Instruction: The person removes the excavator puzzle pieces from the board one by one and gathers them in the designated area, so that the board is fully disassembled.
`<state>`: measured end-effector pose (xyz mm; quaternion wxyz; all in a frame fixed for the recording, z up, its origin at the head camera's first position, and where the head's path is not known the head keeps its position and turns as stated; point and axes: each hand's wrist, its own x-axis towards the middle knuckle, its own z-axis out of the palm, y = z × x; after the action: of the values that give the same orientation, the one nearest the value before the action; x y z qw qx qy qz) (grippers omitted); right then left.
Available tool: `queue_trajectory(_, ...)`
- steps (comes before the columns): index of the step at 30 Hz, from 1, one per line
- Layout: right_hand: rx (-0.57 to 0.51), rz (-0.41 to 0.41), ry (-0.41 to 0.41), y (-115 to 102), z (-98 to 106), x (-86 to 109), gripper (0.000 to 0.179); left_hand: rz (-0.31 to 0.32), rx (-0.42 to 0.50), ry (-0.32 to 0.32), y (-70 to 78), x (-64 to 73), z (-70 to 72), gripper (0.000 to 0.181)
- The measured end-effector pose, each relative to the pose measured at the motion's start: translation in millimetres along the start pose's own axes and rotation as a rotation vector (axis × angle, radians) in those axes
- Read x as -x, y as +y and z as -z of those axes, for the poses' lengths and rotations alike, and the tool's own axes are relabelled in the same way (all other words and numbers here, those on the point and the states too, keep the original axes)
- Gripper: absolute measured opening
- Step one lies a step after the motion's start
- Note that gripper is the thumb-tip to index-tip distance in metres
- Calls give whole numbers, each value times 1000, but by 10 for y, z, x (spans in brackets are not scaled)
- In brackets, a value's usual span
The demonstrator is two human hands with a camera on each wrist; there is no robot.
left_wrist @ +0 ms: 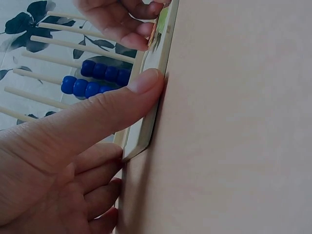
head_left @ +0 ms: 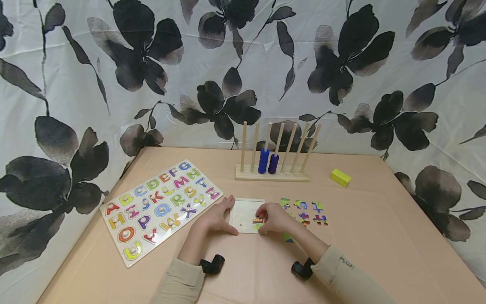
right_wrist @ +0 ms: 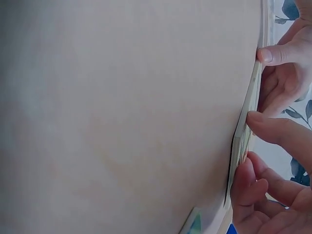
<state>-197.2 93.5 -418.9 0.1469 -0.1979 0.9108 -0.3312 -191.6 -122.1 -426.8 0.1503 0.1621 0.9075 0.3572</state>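
Note:
A shallow white puzzle tray (head_left: 242, 213) lies on the table in front of the person. Its near left corner is held by the left hand (head_left: 215, 217), thumb on the near edge and fingers along the left side. Inside the tray's near right corner is a colourful puzzle piece (head_left: 257, 223), green with red and orange. The right hand (head_left: 276, 217) pinches at this piece with thumb and fingertips, partly covering it. Loose puzzle pieces (head_left: 301, 204) lie in rows just right of the right hand, and another green and blue piece (head_left: 288, 238) shows under the right forearm.
A white alphabet board (head_left: 155, 234) with coloured letters lies at the left. Behind the tray stands a wooden peg rack (head_left: 271, 176) with blue beads on two pegs. A yellow block (head_left: 340, 177) rests at the back right. Flowered cloth (head_left: 265, 63) hangs behind the table.

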Motion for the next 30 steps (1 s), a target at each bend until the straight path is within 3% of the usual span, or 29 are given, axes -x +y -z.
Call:
queue_trajectory(10,-66,10,-24,19,-34,4,34,6,-20,-7,-42,37,-38,102)
queue_trajectory(16,-121,14,6,48,49,43,35,-11,-11,15,-22,11,-15,102)
queue_trajectory(30,-120,-15,57,389,315,377,38,-16,-3,13,-11,13,1,102)
